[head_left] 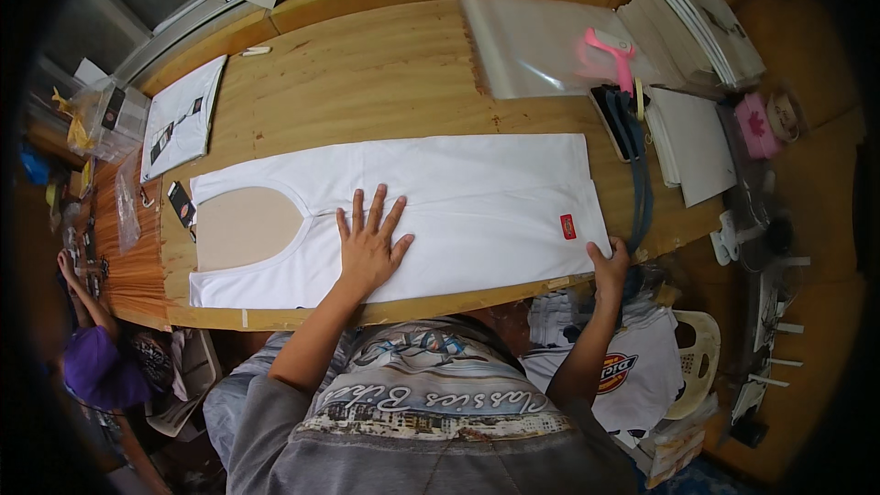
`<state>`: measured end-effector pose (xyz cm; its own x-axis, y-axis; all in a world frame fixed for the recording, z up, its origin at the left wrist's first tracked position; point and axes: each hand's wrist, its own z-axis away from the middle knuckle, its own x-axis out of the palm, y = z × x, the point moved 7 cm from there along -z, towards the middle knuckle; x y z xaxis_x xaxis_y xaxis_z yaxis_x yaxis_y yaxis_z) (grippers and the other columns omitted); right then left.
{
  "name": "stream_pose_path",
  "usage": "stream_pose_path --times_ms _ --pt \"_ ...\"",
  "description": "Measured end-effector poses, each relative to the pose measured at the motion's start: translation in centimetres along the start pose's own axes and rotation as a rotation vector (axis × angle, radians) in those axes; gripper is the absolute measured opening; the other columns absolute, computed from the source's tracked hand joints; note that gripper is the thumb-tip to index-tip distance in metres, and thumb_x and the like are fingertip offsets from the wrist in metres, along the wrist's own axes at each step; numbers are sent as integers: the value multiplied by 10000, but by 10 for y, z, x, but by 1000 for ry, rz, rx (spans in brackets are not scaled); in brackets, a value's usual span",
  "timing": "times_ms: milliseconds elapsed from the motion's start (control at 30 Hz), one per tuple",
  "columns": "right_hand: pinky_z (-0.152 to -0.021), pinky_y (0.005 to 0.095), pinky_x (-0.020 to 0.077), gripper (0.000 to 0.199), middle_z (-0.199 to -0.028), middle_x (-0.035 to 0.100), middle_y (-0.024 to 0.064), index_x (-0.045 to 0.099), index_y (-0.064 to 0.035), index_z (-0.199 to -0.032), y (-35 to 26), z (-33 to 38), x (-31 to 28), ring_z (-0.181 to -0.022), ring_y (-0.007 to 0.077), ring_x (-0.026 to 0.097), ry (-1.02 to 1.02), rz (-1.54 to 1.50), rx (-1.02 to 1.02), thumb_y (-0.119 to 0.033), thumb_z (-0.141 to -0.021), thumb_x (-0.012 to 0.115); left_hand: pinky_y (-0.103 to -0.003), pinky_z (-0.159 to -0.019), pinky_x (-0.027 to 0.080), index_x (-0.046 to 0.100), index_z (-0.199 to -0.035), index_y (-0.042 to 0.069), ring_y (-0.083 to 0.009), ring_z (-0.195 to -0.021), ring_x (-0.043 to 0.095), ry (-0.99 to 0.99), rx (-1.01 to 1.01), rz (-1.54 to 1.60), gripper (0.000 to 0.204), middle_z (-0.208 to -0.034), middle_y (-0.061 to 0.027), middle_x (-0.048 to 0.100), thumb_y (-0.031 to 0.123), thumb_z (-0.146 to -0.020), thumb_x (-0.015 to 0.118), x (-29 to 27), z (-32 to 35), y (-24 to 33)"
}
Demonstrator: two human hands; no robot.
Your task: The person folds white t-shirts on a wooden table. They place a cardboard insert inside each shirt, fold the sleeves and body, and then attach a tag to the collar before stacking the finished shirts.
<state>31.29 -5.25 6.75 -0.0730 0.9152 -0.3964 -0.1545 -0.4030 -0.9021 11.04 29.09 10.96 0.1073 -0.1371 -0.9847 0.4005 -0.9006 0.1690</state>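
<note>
A white tank top (458, 220) lies flat and lengthwise on the wooden table, its neck opening to the left and its hem to the right. A plain beige board (247, 227) shows inside the neck opening. A small red label (567, 226) sits near the hem. My left hand (368, 243) rests flat on the middle of the garment, fingers spread. At the near right corner, my right hand (610, 270) pinches the hem between thumb and fingers; part of that grip is hidden. A black hang tag (181, 203) lies by the shoulder.
Clear plastic sleeves (541, 50), a pink tape dispenser (616, 55), a phone (610, 119) with a blue strap (639, 174), and stacked white sheets (692, 142) are at the right. A bagged garment (183, 119) lies far left. Another person in a purple top (105, 367) is lower left.
</note>
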Motion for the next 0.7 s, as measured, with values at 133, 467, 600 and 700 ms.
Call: stream_pose_path --times_ms 133,467,600,700 --pt "-752 260 417 336 -916 573 111 499 14 -961 -17 3 1 -851 177 546 89 -6 -231 45 -653 627 -543 -969 114 299 -1272 55 -344 -1251 133 12 78 66 595 -1364 -116 185 346 -788 488 -3 -12 36" --pt "-739 346 397 350 -930 522 114 545 -65 -1048 -135 136 110 -829 244 504 -382 554 -1248 -77 -706 467 -347 -851 391 200 -1267 -30 -271 -1026 468 -640 -394 1687 841 -1116 -211 455 399 -694 643 60 -113 119" --pt "-697 345 397 362 -908 479 87 544 -100 -1068 -113 138 104 -800 225 479 -276 666 -1209 -100 -713 470 -323 -849 403 111 -1276 -55 -258 -1017 481 -127 -302 1302 962 -1113 -230 450 198 -603 751 61 -110 88" --pt "-689 357 392 360 -899 470 72 548 -115 -1065 -72 122 86 -802 222 466 -224 718 -1075 -109 -712 478 -321 -718 446 63 -1311 34 -264 -888 522 -107 -258 1093 972 -1037 -207 483 54 -599 725 35 -102 100"
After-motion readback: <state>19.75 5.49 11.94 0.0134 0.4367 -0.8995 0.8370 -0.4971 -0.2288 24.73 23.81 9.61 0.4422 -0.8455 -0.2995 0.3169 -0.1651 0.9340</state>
